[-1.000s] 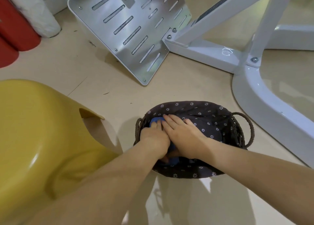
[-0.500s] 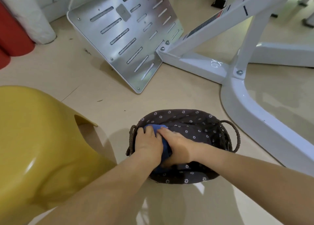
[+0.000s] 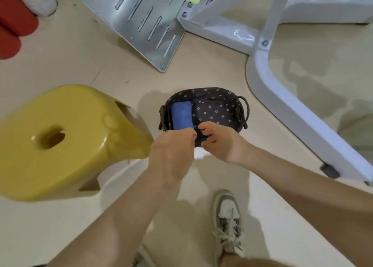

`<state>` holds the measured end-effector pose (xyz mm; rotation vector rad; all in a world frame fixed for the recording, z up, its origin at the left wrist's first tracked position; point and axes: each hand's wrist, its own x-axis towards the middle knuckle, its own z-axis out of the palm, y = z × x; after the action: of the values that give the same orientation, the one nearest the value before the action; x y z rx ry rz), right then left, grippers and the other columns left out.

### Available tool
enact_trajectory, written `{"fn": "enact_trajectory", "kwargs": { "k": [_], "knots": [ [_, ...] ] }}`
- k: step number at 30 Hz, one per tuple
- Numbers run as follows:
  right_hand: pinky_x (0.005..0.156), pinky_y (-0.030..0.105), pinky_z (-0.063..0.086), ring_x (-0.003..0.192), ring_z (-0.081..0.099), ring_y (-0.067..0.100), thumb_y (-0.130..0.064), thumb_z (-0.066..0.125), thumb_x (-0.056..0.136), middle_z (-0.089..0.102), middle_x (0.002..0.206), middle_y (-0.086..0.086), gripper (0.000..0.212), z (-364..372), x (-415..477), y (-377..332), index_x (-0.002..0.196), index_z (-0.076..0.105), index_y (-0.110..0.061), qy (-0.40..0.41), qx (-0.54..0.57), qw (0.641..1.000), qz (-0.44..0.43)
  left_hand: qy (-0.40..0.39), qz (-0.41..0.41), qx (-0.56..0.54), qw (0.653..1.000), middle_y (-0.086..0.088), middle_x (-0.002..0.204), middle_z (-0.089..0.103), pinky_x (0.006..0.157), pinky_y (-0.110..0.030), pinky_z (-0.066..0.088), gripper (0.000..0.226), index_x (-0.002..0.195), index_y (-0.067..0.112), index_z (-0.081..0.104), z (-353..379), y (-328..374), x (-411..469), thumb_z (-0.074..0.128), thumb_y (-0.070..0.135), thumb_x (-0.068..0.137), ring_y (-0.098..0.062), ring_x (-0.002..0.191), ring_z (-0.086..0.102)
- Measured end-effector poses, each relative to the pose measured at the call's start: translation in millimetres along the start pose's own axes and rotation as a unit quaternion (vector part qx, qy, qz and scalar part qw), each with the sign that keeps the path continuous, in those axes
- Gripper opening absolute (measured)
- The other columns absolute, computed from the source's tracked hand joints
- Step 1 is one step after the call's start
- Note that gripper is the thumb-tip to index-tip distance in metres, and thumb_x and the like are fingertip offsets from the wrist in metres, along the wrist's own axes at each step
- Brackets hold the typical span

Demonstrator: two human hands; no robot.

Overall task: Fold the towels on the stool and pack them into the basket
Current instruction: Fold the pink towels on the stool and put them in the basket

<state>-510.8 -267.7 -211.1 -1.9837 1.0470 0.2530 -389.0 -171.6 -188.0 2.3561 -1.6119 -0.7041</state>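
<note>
A dark brown woven basket (image 3: 203, 90) with a daisy-print fabric lining and rope handles stands on the beige floor (image 3: 66, 64), just right of a glossy yellow plastic stool (image 3: 60, 145) with a hole in its seat. A folded blue towel (image 3: 181, 115) lies inside the basket, pressed against its left wall and running from far to near. The right part of the lining is bare.

Both forearms reach in from the near edge and meet at the basket's near rim. The left hand (image 3: 172, 151) shows its back to the camera. Its fingers bend down and away at the knuckles, right at the towel's near end. They are hidden, so I cannot tell whether they grip the towel, touch it or hold nothing. The right hand (image 3: 222, 145) is just beside it, tilted inward, its fingers (image 3: 203, 128) loosely curled over the near rim with nothing visible in them.

A grey and white laced sneaker (image 3: 229, 222) stands on the floor near the person. A slotted silver metal plate (image 3: 141, 18) lies beyond the basket, a white painted metal frame (image 3: 282, 97) runs along the right, and red cylinders (image 3: 14, 24) sit at the far left.
</note>
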Motion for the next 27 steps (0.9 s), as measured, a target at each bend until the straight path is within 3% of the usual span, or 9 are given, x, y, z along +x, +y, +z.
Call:
{"fn": "enact_trajectory", "kwargs": {
  "k": [3,8,11,13,15,17,21,24,27],
  "knots": [
    [0.073,0.023,0.049,0.084,0.063,0.015,-0.016,0.054,0.087,0.067,0.09,-0.006,0.033,-28,-64,-21,0.119,0.057,-0.024,-0.016,0.087,0.996,0.026,0.003,-0.022,-0.11,0.994,-0.002,0.091,0.066,0.075,-0.039,0.048,0.03,0.108,0.022,0.065,-32,43,-39,0.047,0.006,0.091,-0.024,0.084,0.059],
    [0.084,0.041,0.055,0.076,0.068,0.014,-0.017,0.054,0.091,0.07,0.084,-0.002,0.018,-82,-165,-41,0.101,0.066,-0.026,0.007,0.217,0.969,0.114,-0.07,-0.068,-0.171,0.98,0.01,0.087,0.057,0.078,-0.02,0.04,0.034,0.095,0.028,0.067,-94,129,-88,0.045,0.003,0.085,-0.011,0.084,0.053],
    [0.088,0.03,0.052,0.083,0.067,0.01,-0.01,0.057,0.09,0.069,0.089,-0.011,0.026,-119,-226,-40,0.094,0.065,-0.034,0.064,0.245,0.958,0.133,-0.094,-0.064,-0.189,0.975,0.015,0.085,0.057,0.078,-0.017,0.04,0.032,0.081,0.035,0.06,-122,178,-104,0.046,0.006,0.087,-0.004,0.083,0.054],
    [0.083,0.014,0.047,0.089,0.064,0.0,-0.01,0.057,0.089,0.067,0.091,-0.021,0.031,-143,-261,-32,0.09,0.061,-0.042,0.12,0.228,0.956,0.142,-0.108,-0.066,-0.224,0.966,0.018,0.088,0.059,0.073,-0.01,0.038,0.028,0.083,0.037,0.058,-131,207,-112,0.047,0.012,0.091,-0.001,0.082,0.054],
    [0.076,0.011,0.045,0.091,0.061,-0.003,-0.008,0.055,0.089,0.067,0.093,-0.021,0.032,-168,-290,-19,0.094,0.061,-0.04,0.176,0.238,0.939,0.174,-0.118,-0.057,-0.257,0.958,0.02,0.089,0.061,0.07,-0.006,0.039,0.024,0.091,0.038,0.06,-133,234,-117,0.047,0.018,0.094,0.004,0.082,0.056],
    [0.076,0.02,0.049,0.093,0.063,0.007,-0.004,0.054,0.09,0.068,0.1,-0.01,0.032,-192,-319,-7,0.101,0.063,-0.033,0.232,0.311,0.894,0.222,-0.128,-0.052,-0.274,0.952,0.019,0.084,0.063,0.063,-0.006,0.04,0.023,0.092,0.04,0.06,-132,262,-125,0.047,0.022,0.095,0.006,0.075,0.057],
    [0.081,0.035,0.053,0.095,0.067,0.023,-0.008,0.056,0.091,0.071,0.107,0.007,0.023,-246,-367,19,0.111,0.063,-0.018,0.299,0.536,0.741,0.272,-0.14,-0.033,-0.294,0.945,0.014,0.06,0.055,0.051,-0.012,0.034,0.023,0.092,0.037,0.062,-132,326,-133,0.047,0.02,0.094,0.0,0.051,0.05],
    [0.09,0.039,0.05,0.098,0.068,0.024,-0.015,0.055,0.093,0.071,0.111,0.01,0.027,-284,-392,47,0.119,0.06,-0.015,0.301,0.648,0.647,0.267,-0.117,0.011,-0.272,0.955,0.013,0.067,0.054,0.059,-0.013,0.039,0.025,0.096,0.035,0.063,-129,380,-127,0.048,0.016,0.092,-0.001,0.067,0.052],
    [0.095,0.042,0.047,0.1,0.067,0.024,-0.022,0.055,0.092,0.069,0.116,0.01,0.024,-326,-408,83,0.115,0.062,-0.017,0.301,0.699,0.602,0.241,-0.073,0.04,-0.262,0.961,0.017,0.089,0.058,0.074,-0.014,0.042,0.023,0.103,0.033,0.062,-119,440,-107,0.052,0.015,0.091,0.0,0.09,0.051]
  ]
}}
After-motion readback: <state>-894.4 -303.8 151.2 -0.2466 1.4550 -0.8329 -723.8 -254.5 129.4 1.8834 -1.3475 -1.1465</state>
